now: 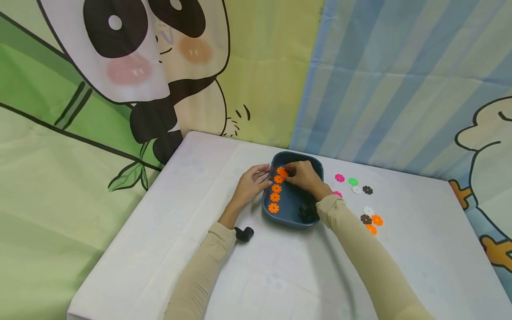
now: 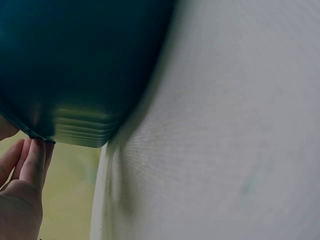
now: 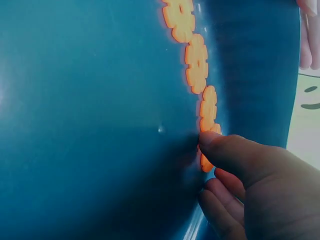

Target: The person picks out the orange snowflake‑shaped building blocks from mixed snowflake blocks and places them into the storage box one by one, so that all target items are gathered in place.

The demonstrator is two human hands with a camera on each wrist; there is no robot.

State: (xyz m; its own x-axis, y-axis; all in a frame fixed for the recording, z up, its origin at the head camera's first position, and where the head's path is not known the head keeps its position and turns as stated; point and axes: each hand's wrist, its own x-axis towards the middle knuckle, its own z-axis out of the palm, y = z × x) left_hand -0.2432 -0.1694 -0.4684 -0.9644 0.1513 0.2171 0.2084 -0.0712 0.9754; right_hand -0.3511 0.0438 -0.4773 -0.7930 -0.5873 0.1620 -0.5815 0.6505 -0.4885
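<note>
A dark blue plastic basin (image 1: 294, 221) stands on the white table, with a line of flat orange flower-shaped plastic discs (image 1: 274, 197) along its left inner side. At the far end of that line, my right hand (image 1: 305, 175) reaches into the basin and pinches an orange disc (image 3: 206, 164) between thumb and fingers. The pinched disc overlaps the last one of the row in the right wrist view. My left hand (image 1: 249, 183) is at the basin's left rim with fingers extended; its fingertips (image 2: 37, 147) touch the rim in the left wrist view.
Right of the basin lie several loose discs: pink (image 1: 339, 178), green (image 1: 353, 182), white (image 1: 368, 210), dark brown (image 1: 367, 190) and orange (image 1: 377, 220). A black device (image 1: 244, 234) is at the left cuff. A printed cloth (image 1: 264, 80) hangs behind the table.
</note>
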